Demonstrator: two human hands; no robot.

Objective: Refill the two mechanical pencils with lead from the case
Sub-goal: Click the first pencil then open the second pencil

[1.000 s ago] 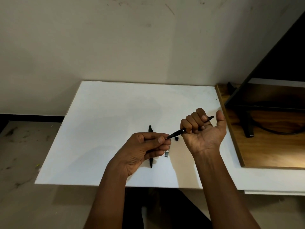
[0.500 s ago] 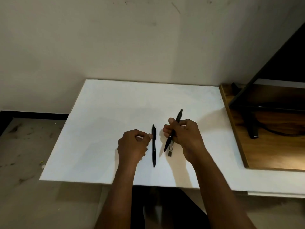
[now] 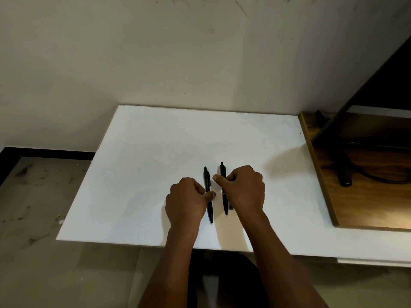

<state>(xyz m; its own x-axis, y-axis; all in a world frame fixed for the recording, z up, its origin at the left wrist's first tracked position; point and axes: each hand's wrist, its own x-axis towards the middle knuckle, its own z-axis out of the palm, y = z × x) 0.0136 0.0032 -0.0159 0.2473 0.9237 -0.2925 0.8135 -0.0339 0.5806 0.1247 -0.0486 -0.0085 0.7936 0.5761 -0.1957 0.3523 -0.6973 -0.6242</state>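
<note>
Two black mechanical pencils lie side by side on the white board (image 3: 144, 174), tips toward me. My left hand (image 3: 186, 201) is curled, with thumb and forefinger pinched on the middle of the left pencil (image 3: 206, 178). Just to the right, my right hand (image 3: 242, 187) pinches the upper barrel of the right pencil (image 3: 225, 201), which rests flat on the board. Only a small dark sliver of the lead case (image 3: 231, 207) shows under my right hand.
A brown wooden desk (image 3: 367, 196) borders the board on the right, carrying a black monitor stand (image 3: 343, 172) and a cable. The wall runs behind the board. Dirty floor (image 3: 33, 207) lies to the left, below the board's edge.
My right hand brought its pencil down from the air and laid it flat, parallel to the other one. My left hand moved from a fist beside the left pencil to pinching it.
</note>
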